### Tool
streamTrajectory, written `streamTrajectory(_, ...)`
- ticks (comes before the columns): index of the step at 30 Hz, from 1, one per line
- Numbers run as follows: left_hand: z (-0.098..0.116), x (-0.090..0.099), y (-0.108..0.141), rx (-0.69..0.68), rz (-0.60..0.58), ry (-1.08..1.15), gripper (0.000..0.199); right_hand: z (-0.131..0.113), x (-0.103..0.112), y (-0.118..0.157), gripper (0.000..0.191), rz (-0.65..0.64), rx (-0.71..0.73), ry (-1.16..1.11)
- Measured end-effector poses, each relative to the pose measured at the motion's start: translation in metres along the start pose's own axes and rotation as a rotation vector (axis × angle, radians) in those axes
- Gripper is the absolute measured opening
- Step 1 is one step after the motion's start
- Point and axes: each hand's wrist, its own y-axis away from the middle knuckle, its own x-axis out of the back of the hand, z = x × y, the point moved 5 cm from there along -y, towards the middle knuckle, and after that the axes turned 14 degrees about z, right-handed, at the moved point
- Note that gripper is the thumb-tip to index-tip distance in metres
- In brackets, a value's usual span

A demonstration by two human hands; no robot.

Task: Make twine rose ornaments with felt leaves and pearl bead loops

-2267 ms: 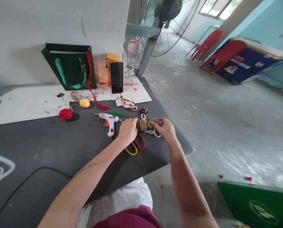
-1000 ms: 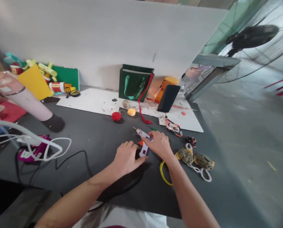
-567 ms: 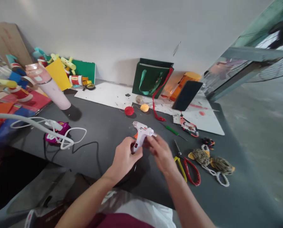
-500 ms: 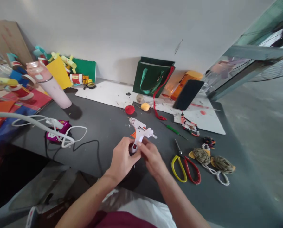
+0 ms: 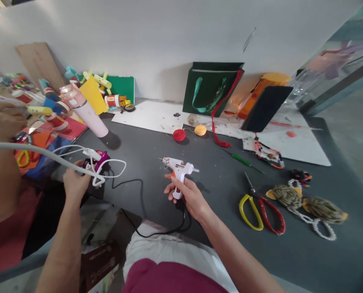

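Observation:
My right hand [image 5: 189, 193] grips a white hot glue gun [image 5: 179, 169] by its handle, nozzle to the left, with a clear glue stick poking out at the back. A black cord [image 5: 166, 232] trails from the handle and loops along the table's front edge. Far to the left, my left hand [image 5: 75, 183] holds the near side of a purple power socket [image 5: 102, 159], where a white plug [image 5: 91, 154] is seated. Its fingertips are partly hidden behind the socket and a thick pale cable [image 5: 47, 154].
Scissors [image 5: 262, 213], a green-handled tool [image 5: 241, 159] and cord-wrapped beaded pieces [image 5: 286, 197] lie right. Red [image 5: 179, 135] and yellow balls [image 5: 200, 130], a pink bottle [image 5: 88, 112], a green bag [image 5: 210, 91] and a dark phone-like slab [image 5: 266, 108] sit behind. A co-worker's hand [image 5: 7, 118] is far left.
My left hand has let go of the glue gun and moved left to the purple socket. My right hand now holds the gun alone. The view has shifted, and a co-worker's arm has appeared.

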Motion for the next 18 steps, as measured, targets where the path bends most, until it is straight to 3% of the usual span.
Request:
streamTrajectory(3,0.004,-0.01,0.0,0.089,-0.117,-0.146,0.051,0.0,0.001,-0.007,0.045,-0.007,-0.033,0.298)
streamTrajectory(5,0.013,-0.009,0.004,0.084,-0.105,-0.213,0.057,-0.008,0.009,-0.011,0.04,0.031,0.007,0.629)
streamTrajectory(9,0.017,-0.009,0.008,0.083,-0.061,-0.203,0.065,-0.043,0.025,-0.008,0.037,0.186,0.277,1.408)
streamTrajectory(11,0.012,-0.009,0.008,0.115,-0.024,-0.149,0.064,-0.057,0.027,0.001,0.038,0.21,0.28,1.65)
streamTrajectory(13,0.007,-0.008,0.007,0.125,0.036,-0.106,0.06,-0.069,0.019,0.011,0.033,0.219,0.318,1.738)
streamTrajectory(15,0.002,-0.007,0.005,0.115,0.054,-0.091,0.057,-0.078,-0.006,0.019,0.026,0.18,0.509,1.643)
streamTrajectory(18,-0.009,-0.009,0.007,0.186,-0.041,0.003,0.056,-0.072,-0.063,0.019,0.018,-0.137,0.765,1.355)
